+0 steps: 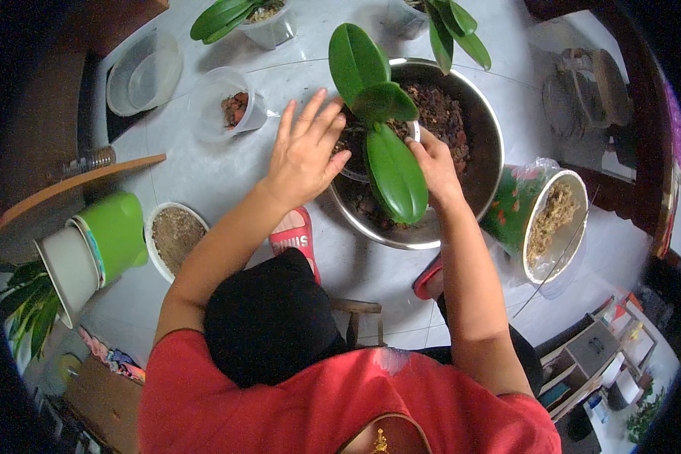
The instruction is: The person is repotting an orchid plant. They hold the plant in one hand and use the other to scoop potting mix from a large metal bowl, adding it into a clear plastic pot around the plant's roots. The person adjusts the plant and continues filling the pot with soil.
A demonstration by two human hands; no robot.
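Note:
An orchid with broad green leaves (pixel 397 176) stands in a clear plastic pot (pixel 414 133) filled with dark bark. The pot is over a round stainless steel basin (pixel 495 127) that holds more dark bark mix (pixel 440 113). My right hand (pixel 438 167) grips the pot's rim on the right, with some of its fingers hidden from view. On the opposite side, my left hand (pixel 303 153) is spread palm down, its fingertips beside the leaves and the pot's edge. Nothing shows in that hand. Leaves cover much of the pot's top.
A clear plastic pot (pixel 204 105) with reddish bark lies left of the basin. Two more potted orchids (pixel 269 28) (pixel 459 28) stand beyond. A tipped bucket (pixel 505 213) with dry moss is at right. A white bowl of soil (pixel 176 235) sits near my left forearm.

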